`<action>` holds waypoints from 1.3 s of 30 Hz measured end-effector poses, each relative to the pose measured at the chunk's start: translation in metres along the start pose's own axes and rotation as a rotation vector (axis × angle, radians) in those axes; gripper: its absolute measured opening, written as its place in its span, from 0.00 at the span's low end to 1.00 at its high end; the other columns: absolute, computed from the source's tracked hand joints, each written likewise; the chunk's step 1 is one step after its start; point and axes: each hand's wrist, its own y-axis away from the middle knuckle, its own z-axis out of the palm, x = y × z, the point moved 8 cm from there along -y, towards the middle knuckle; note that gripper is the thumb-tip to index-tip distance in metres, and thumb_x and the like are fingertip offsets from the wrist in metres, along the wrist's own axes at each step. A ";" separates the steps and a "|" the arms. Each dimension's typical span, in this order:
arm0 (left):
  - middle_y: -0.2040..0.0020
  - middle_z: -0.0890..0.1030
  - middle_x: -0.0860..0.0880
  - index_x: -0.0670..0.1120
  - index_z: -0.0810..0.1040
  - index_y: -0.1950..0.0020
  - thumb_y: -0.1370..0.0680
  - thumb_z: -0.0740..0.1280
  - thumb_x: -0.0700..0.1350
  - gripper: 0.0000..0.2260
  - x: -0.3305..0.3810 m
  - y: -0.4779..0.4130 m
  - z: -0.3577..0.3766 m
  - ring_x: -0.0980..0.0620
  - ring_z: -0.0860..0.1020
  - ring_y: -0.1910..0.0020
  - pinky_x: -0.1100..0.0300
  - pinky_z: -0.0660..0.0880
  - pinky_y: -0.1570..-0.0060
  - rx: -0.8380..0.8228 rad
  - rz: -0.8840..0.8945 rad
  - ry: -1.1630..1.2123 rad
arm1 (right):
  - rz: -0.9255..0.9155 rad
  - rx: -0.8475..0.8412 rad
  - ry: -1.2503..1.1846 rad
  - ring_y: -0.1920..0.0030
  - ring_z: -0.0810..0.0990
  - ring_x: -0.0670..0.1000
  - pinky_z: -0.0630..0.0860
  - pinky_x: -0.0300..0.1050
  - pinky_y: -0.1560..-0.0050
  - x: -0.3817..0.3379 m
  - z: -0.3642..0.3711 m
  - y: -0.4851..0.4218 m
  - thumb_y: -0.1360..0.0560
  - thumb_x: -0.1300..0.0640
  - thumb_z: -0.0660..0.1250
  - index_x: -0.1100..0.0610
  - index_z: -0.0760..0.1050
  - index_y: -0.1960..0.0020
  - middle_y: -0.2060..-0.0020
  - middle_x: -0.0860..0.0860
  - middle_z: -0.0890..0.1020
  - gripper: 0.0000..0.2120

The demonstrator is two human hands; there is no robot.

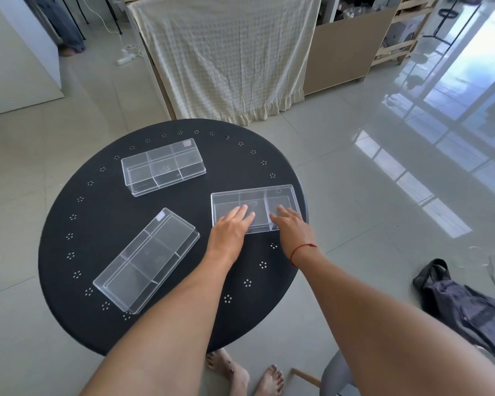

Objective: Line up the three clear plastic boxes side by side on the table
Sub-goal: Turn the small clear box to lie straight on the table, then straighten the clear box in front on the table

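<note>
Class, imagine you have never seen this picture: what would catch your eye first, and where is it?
First, the two bare arms reaching in from below, the left hand and right hand both resting on the clear box at the right of the round black table. Next, two more clear boxes: the far box at the back left and the near box, lying at an angle at front left.

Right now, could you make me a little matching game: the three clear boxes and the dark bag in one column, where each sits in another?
Things:
1. far box
2. near-left box
3. right box
4. dark bag

Places:
A. on the floor, right of the table
B. under both hands, left hand and right hand
C. at the table's far side, untouched
D. angled diagonally, near the table's left front edge

Pairs: 1-C, 2-D, 3-B, 4-A
</note>
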 end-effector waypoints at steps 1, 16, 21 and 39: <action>0.21 0.59 0.49 0.49 0.62 0.23 0.22 0.59 0.27 0.31 -0.001 -0.001 0.000 0.51 0.57 0.22 0.56 0.63 0.29 -0.014 -0.010 0.013 | 0.006 -0.016 0.001 0.21 0.56 0.56 0.69 0.55 0.29 -0.001 -0.001 0.000 0.22 0.70 0.62 0.54 0.64 0.25 0.22 0.53 0.61 0.28; 0.30 0.71 0.43 0.44 0.72 0.32 0.20 0.61 0.52 0.20 -0.157 0.108 -0.072 0.45 0.66 0.28 0.49 0.68 0.35 -0.015 -0.748 0.075 | -0.119 -0.183 -0.219 0.31 0.71 0.61 0.69 0.53 0.31 -0.154 -0.026 -0.023 0.20 0.56 0.60 0.59 0.65 0.27 0.30 0.59 0.72 0.22; 0.28 0.68 0.41 0.43 0.67 0.29 0.24 0.63 0.58 0.28 -0.215 0.169 -0.050 0.38 0.66 0.30 0.48 0.69 0.36 -0.171 -1.088 0.164 | -0.143 -0.286 -0.230 0.33 0.73 0.60 0.72 0.52 0.35 -0.209 0.009 -0.025 0.23 0.58 0.61 0.60 0.64 0.26 0.31 0.58 0.72 0.25; 0.34 0.74 0.41 0.40 0.69 0.32 0.23 0.62 0.56 0.26 -0.258 0.173 -0.025 0.40 0.76 0.38 0.51 0.74 0.45 -0.035 -1.302 0.604 | 0.185 -0.466 -0.299 0.31 0.72 0.61 0.69 0.55 0.31 -0.203 0.062 -0.030 0.21 0.45 0.56 0.60 0.57 0.24 0.29 0.58 0.70 0.31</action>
